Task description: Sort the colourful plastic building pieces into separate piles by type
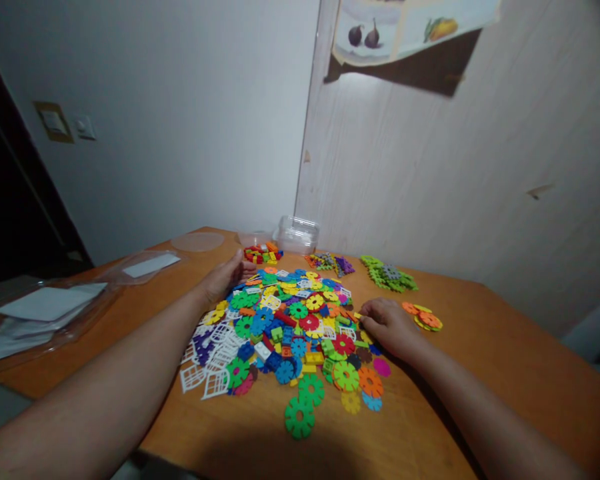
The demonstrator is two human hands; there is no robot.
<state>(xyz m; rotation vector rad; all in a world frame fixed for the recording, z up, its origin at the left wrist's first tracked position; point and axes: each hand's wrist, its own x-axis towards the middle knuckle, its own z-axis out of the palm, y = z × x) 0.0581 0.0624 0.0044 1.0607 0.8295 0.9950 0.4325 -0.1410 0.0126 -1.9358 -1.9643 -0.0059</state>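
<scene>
A wide heap of mixed plastic toy pieces (300, 327) covers the middle of the table, with notched discs, building bricks and white window frames in it. At its far left edge is my left hand (227, 277), thumb raised and fingers stretched out, holding nothing visible. It is near a small pile of mostly red bricks (263, 253). My right hand (386, 321) rests at the heap's right side, fingers curled and closed on a small yellow piece (358, 316) that pokes out at the fingertips. Two green discs (300, 418) lie at the near edge.
Along the back of the wooden table (450, 400) are a clear plastic box (299, 233), a purple and grey pile (337, 263) and green interlocking pieces (387, 273). Orange discs (425, 317) lie at right. Clear packaging with white paper (45, 303) is at left.
</scene>
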